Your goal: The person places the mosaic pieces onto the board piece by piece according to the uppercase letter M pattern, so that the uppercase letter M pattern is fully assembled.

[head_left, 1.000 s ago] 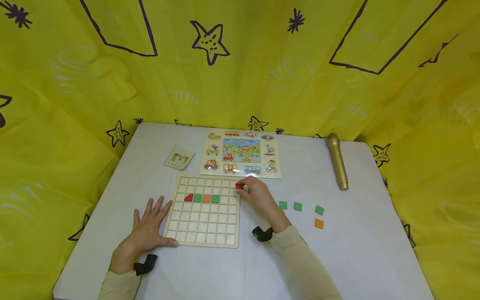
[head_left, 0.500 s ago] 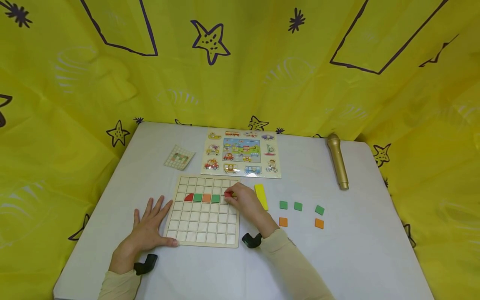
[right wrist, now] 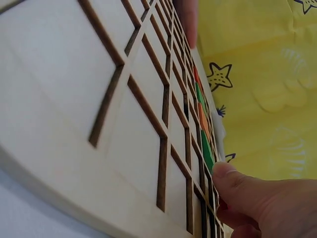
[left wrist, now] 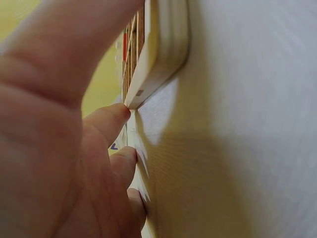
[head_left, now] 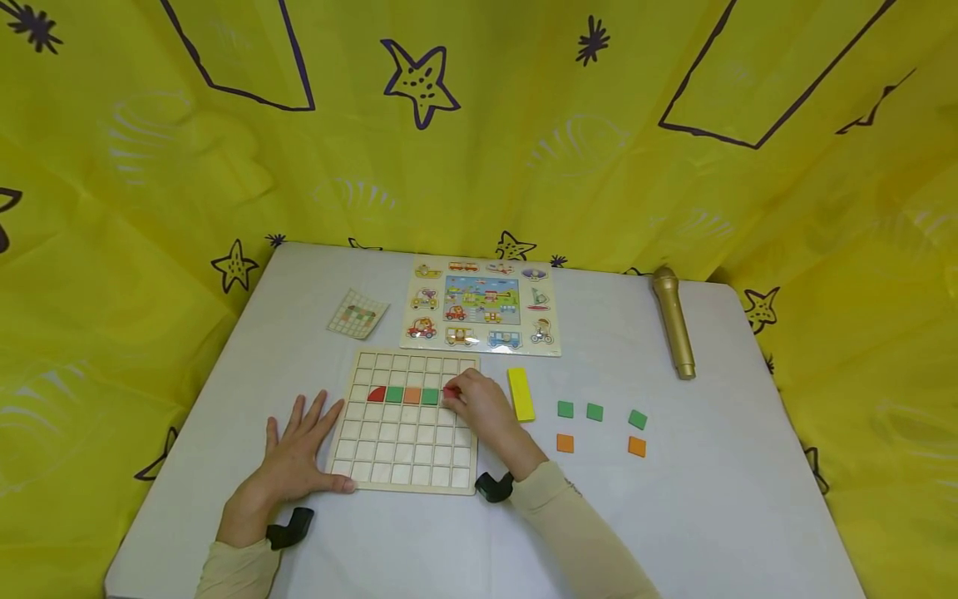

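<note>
A wooden grid board [head_left: 404,453] lies on the table, one row holding a red quarter-round tile [head_left: 377,394], a green tile [head_left: 394,395], an orange tile [head_left: 412,396] and another green tile [head_left: 430,397]. Right of that last green tile, my right hand [head_left: 485,409] pinches a red tile [head_left: 449,393] at the row's end cell; the fingers partly cover it. In the right wrist view the thumb [right wrist: 225,173] is right by the green tile. My left hand [head_left: 299,453] is spread flat at the board's left edge, thumb at the lower left corner.
Right of the board lie a yellow block [head_left: 520,394], several loose green and orange tiles [head_left: 565,443]. Behind it are a vehicle picture puzzle [head_left: 481,341] and a pattern card [head_left: 358,314]. A gold microphone [head_left: 675,324] lies at the back right.
My right hand has carried the red tile left and down from the board's upper right corner to the row, uncovering the yellow block and an orange tile. The left hand stays put.
</note>
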The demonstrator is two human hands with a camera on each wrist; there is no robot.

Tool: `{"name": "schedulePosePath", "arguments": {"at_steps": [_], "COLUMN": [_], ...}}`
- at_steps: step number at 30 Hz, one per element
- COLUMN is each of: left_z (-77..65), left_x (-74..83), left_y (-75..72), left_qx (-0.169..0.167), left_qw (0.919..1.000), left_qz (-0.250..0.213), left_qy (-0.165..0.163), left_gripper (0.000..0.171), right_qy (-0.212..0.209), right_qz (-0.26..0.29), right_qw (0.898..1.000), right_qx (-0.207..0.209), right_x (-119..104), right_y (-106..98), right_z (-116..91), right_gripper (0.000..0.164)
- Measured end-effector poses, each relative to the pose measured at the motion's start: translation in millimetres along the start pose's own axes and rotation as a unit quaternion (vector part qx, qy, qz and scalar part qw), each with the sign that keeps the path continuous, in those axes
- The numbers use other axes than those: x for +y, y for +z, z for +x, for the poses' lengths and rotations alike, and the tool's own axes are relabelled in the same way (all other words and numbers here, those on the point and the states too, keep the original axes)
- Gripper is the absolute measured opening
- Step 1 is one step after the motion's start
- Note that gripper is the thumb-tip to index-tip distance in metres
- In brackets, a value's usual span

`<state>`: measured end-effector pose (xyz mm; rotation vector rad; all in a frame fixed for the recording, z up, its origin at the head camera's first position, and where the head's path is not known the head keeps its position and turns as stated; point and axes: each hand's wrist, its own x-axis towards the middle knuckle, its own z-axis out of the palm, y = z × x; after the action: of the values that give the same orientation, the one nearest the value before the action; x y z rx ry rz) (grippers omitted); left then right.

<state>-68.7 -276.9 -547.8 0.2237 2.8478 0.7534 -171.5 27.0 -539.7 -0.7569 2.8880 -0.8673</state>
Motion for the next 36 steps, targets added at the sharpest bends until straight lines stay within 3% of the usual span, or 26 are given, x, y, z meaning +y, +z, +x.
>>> {"name": "schedulePosePath", "arguments": {"at_steps": [18,36], "left_z": [-0.3,1.3], "left_x": [0.9,-1.0], "left_y": [-0.8,0.2], "left_qx": [-0.003,-0.006], "left_qw": [1.0,1.0], "left_qz": [0.002,0.002], "left_qy": [-0.002,-0.002], "left_gripper": [0.13,0.132], "right_qy": [0.012,-0.002], "right_qz": [0.011,0.012], "right_qw": [1.0,1.0], "right_qx": [-0.011,-0.002], "right_x": [-0.5,6.0], "right_y": [3.2,4.3], "right_z": [2.3,-1.1], "right_gripper": [0.026,0.037]}}
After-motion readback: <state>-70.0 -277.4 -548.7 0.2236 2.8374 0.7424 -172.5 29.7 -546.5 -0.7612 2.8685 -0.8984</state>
